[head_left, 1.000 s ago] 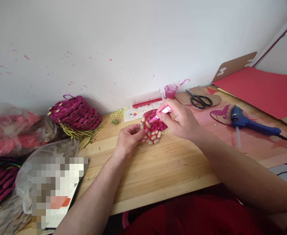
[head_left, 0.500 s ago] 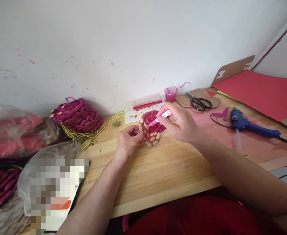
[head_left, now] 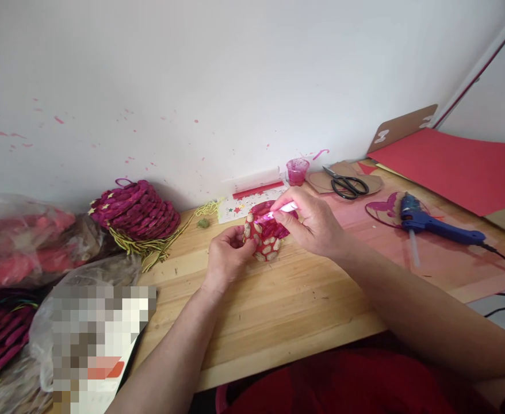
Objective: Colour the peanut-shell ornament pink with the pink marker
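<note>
My left hand [head_left: 229, 253] pinches the left edge of a red piece with peanut shells stuck on it [head_left: 266, 248], holding it tilted over the wooden table. Shells along its left and lower parts are bare tan, while those at the upper right are coated in wet-looking magenta. In my right hand [head_left: 313, 221] is a white-handled paintbrush [head_left: 289, 206], gripped like a pen. Its pink-smeared end rests on or just over the shells at the piece's upper left; contact is hard to make out. My right fingers hide part of the magenta side.
A magenta-stained cup [head_left: 298, 171] stands by the wall, near black-handled scissors [head_left: 349, 185]. Rightward lie a blue glue gun [head_left: 442, 224] with its cord and red card sheets [head_left: 459, 167]. A magenta peanut-shell bundle [head_left: 136, 210], yellow cords and plastic bags [head_left: 92, 276] occupy the left.
The whole view has shifted slightly. The brush end has moved a little leftward over the shells, toward the piece's upper-left edge. Both hands keep their grips.
</note>
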`<move>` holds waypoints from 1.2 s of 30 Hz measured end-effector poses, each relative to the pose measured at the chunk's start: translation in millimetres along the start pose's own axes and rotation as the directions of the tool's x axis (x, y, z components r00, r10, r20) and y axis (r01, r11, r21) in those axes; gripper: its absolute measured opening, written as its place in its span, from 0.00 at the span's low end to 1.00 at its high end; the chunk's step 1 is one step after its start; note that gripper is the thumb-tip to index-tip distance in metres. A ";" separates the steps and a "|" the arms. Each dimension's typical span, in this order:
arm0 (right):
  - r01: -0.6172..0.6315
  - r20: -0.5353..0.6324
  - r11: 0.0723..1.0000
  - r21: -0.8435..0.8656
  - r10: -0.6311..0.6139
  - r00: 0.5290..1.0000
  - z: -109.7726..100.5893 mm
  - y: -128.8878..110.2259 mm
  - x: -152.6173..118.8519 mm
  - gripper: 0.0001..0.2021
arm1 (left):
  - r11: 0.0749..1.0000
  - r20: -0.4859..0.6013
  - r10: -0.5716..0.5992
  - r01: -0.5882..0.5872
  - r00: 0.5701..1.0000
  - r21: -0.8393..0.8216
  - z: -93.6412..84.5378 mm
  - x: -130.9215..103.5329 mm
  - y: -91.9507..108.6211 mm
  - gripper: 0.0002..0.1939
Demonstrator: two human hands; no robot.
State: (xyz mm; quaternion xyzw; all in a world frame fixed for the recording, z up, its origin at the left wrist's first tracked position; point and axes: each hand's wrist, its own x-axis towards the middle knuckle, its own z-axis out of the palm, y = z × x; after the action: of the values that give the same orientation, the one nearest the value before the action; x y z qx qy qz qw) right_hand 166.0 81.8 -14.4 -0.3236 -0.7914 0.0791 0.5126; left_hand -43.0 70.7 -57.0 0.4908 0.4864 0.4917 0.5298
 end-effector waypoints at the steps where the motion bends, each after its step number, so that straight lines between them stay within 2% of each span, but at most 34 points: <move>1: 0.007 0.005 1.000 0.004 -0.007 1.000 0.4 0.3 -0.2 0.02 | 1.000 -0.011 -0.002 0.001 1.000 -0.026 0.1 0.1 2.3 0.22; 7: 0.015 0.006 0.999 0.032 -0.016 1.000 0.6 4.1 -0.9 0.03 | 0.997 -0.012 0.003 -0.004 1.000 -0.078 -1.8 0.9 6.4 0.22; 14: -0.083 -0.030 0.993 0.086 0.086 0.996 -4.6 4.1 -0.2 0.04 | 0.998 0.055 -0.031 0.033 0.998 -0.044 -2.3 -2.3 0.6 0.22; 19: -0.146 0.021 0.980 0.137 0.145 0.989 -6.1 2.2 -0.2 0.07 | 0.993 0.078 -0.079 0.085 0.994 -0.083 -2.3 -3.5 4.2 0.22; 24: -0.211 -0.007 0.958 0.196 0.217 0.976 -6.1 3.3 -0.9 0.07 | 0.994 0.113 -0.065 0.074 0.992 -0.081 -3.0 -2.8 2.6 0.21; 27: -0.189 0.022 0.966 0.175 0.188 0.982 -6.4 3.1 -0.9 0.07 | 0.998 0.098 -0.039 0.044 0.994 -0.046 -3.6 -2.1 1.1 0.19; 31: -0.056 -0.006 0.997 0.050 0.056 0.998 -4.8 1.6 -0.2 0.03 | 0.992 0.047 0.072 -0.077 0.996 0.100 -4.0 -4.0 3.4 0.14; 33: -0.012 -0.024 1.000 0.011 0.012 1.000 -3.2 0.3 -0.2 0.02 | 0.981 0.021 0.101 -0.103 0.995 0.164 -3.2 -5.7 6.4 0.15; 36: 0.017 0.014 1.000 0.026 -0.017 1.000 -0.4 -2.2 -1.0 0.02 | 0.971 -0.004 0.111 -0.107 0.994 0.212 -1.2 -7.7 10.3 0.17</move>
State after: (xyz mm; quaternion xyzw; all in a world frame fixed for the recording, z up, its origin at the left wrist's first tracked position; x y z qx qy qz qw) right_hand 165.7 79.4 -14.0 -0.3095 -0.7965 0.0874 0.5119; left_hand -44.9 63.5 -46.6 0.5664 0.5123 0.4695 0.4431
